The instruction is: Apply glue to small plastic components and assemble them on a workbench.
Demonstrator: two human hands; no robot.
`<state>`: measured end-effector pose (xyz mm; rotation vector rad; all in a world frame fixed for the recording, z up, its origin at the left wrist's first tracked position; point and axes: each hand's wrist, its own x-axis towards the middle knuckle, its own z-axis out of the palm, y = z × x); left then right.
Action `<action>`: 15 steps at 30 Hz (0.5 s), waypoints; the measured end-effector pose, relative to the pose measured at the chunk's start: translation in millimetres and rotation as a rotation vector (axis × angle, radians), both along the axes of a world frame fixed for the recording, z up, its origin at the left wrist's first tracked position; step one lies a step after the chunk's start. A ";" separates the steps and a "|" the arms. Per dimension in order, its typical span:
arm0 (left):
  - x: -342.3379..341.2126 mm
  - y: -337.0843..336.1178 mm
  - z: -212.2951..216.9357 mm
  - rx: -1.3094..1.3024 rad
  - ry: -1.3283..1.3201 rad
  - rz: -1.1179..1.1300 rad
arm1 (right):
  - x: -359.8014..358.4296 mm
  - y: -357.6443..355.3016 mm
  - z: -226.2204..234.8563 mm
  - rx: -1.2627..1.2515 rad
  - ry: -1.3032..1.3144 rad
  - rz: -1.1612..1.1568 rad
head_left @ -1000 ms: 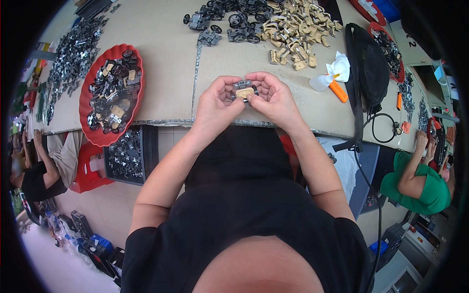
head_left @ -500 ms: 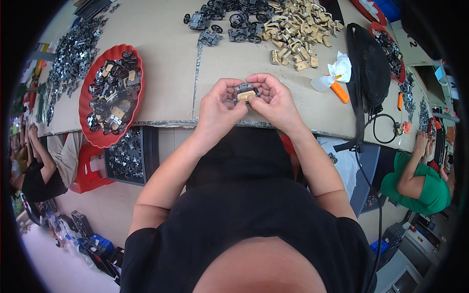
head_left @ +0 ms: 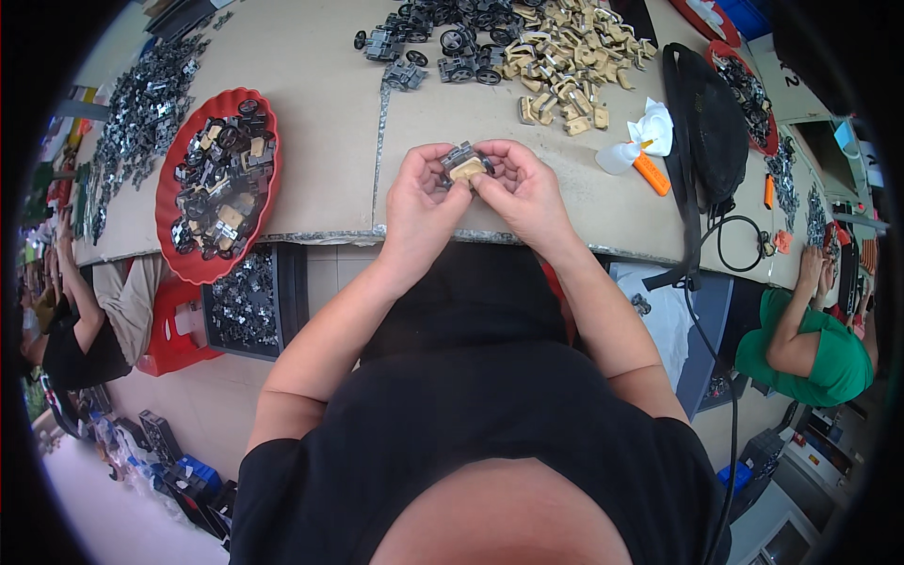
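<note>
Between my two hands, just above the table's near edge, is a small toy vehicle chassis [head_left: 458,153] in dark grey with a tan plastic piece [head_left: 467,169] on it. My left hand [head_left: 423,202] grips its left side, thumb against the tan piece. On the other side my right hand [head_left: 524,195] holds it with curled fingers, its thumb also pressing the tan piece. Fingers partly hide the wheels. Beyond my hands lie a heap of grey chassis with black wheels [head_left: 459,69] and a pile of loose tan pieces [head_left: 574,71].
At left a red scalloped tray [head_left: 168,212] of assembled parts overhangs the table edge, near a heap of grey parts [head_left: 141,113]. To the right are a white bottle [head_left: 617,157], an orange-handled tool [head_left: 652,175] and a black bag [head_left: 711,132]. Other people sit at both sides.
The chassis has tilted in my fingers, its far end turning up and to the left, showing more of the tan piece. Both hands still hold it in nearly the same place.
</note>
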<state>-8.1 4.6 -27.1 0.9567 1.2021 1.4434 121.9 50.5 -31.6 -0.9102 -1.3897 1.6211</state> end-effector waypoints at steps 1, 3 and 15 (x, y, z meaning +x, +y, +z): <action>-2.8 0.0 0.7 -0.001 -0.014 -0.020 | 0.6 -0.3 1.4 -0.017 0.019 0.021; -10.0 1.8 2.7 -0.053 -0.069 -0.080 | 2.7 -0.8 3.8 -0.050 0.057 0.063; -22.9 9.0 14.9 -0.185 0.008 -0.213 | 4.4 0.9 -0.6 0.012 -0.025 0.028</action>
